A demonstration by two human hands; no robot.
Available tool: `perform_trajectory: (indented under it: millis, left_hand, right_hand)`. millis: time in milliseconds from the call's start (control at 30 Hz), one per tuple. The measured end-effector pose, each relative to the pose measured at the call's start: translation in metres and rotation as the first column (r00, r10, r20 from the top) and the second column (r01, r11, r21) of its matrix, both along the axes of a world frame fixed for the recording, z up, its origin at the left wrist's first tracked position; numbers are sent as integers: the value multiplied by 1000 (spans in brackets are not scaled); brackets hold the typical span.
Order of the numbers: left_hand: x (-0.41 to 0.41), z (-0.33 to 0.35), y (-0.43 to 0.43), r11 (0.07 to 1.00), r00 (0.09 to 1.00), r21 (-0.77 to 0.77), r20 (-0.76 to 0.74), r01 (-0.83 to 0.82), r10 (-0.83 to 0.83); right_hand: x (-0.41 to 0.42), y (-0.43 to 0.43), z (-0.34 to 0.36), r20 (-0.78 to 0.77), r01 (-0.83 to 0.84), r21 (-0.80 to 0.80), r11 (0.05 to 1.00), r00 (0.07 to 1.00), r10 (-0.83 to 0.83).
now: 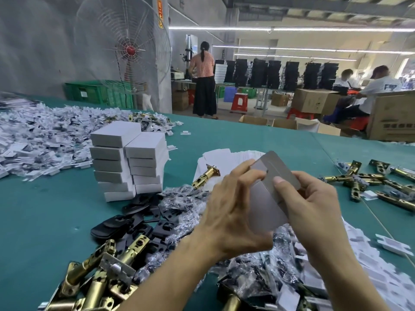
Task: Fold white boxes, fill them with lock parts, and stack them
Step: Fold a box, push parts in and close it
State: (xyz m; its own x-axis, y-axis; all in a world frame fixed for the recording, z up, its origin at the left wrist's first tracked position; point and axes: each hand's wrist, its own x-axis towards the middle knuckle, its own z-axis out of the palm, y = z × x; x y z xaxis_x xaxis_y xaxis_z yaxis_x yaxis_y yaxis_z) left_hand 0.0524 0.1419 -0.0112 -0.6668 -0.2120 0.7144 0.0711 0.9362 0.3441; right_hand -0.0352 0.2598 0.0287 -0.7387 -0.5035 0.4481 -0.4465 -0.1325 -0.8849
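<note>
Both hands hold one white box [267, 198] above the green table [45, 221], its top flap raised. My left hand [233, 207] grips the box's left side, fingers curled over the upper edge. My right hand [312, 212] grips its right side, thumb pressed on the flap. Behind the box lies a spread of flat white box blanks [231, 157] with a brass latch [205, 176] lying on them. Two stacks of folded white boxes [130, 160] stand to the left. Black plates [143, 221], bagged small parts [186, 198] and brass latches [101, 272] lie in front.
A large heap of white bagged pieces [45, 135] covers the table's left. More brass latches [368, 180] lie at the right. A standing fan [125, 52], green crate [96, 92], cardboard cartons [393, 117] and other workers [203, 77] are beyond the table.
</note>
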Motion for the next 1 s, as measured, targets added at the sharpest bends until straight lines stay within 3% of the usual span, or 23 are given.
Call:
perform_trajectory:
  millis: [133, 267, 333, 467, 567, 700, 833, 1000]
  left_hand:
    - [0, 1, 3, 999, 998, 15, -44, -33, 34]
    - [2, 4, 7, 997, 989, -2, -122, -82, 81]
    - [2, 4, 7, 994, 990, -53, -109, -94, 88]
    - [1, 2, 6, 987, 995, -127, -39, -100, 96]
    - [1, 3, 4, 981, 987, -122, -76, -151, 143]
    - [2, 6, 1, 975, 967, 61, -125, -214, 220]
    - [4, 6, -3, 947, 945, 227, -182, -229, 273]
    - [3, 5, -3, 954, 936, 244, -260, -176, 239]
  right_hand:
    - [4, 0, 2, -46, -1, 31, 1000, 999, 2]
    - [-1, 2, 1, -223, 155, 140, 978, 967, -121]
    - [-7, 5, 0, -237, 213, 173, 962, 957, -169]
    - [-8, 8, -4, -328, 291, 162, 943, 917, -227]
    - [-7, 6, -8, -425, 308, 137, 941, 877, -225]
    - [-2, -3, -9, -288, 185, 66, 980, 944, -159]
    - [3, -7, -9, -199, -12, 71, 997, 980, 26]
    - [2, -8, -14, -151, -221, 202, 954, 956, 253]
